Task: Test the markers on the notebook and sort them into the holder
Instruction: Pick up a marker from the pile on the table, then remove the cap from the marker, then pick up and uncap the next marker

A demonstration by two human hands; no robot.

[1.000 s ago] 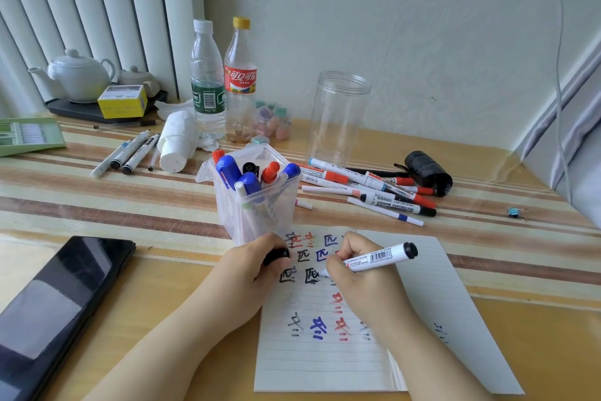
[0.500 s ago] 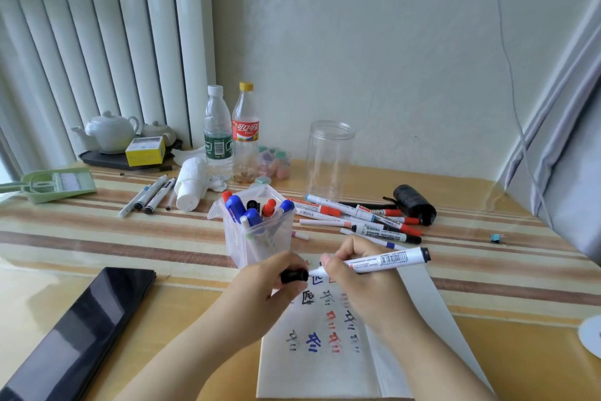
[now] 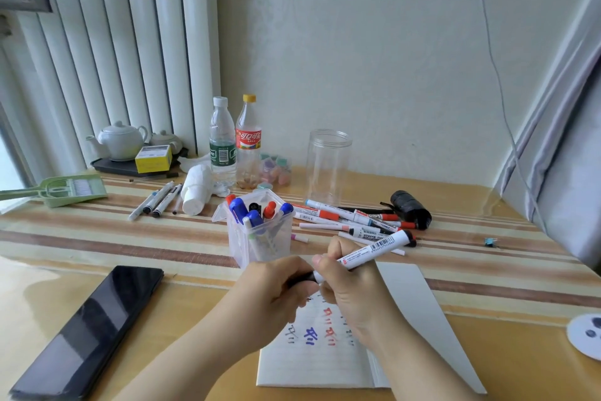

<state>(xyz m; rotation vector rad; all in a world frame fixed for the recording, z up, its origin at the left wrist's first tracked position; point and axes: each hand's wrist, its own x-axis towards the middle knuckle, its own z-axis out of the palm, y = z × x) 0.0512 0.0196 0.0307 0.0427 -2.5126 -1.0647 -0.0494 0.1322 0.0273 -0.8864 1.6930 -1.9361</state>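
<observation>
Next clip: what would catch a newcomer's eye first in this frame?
Front and centre, both hands meet on a white marker over the notebook: the right hand grips its barrel, the left hand holds the black cap at its tip. Just behind stands a clear holder crowded with blue and red markers, with loose markers lying to its right.

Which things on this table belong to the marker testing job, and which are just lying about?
Part of the job:
black marker held in right hand
its cap, gripped by left hand
notebook
clear holder
loose markers

Just lying about:
phone
teapot
two bottles
empty clear jar
green dustpan
</observation>
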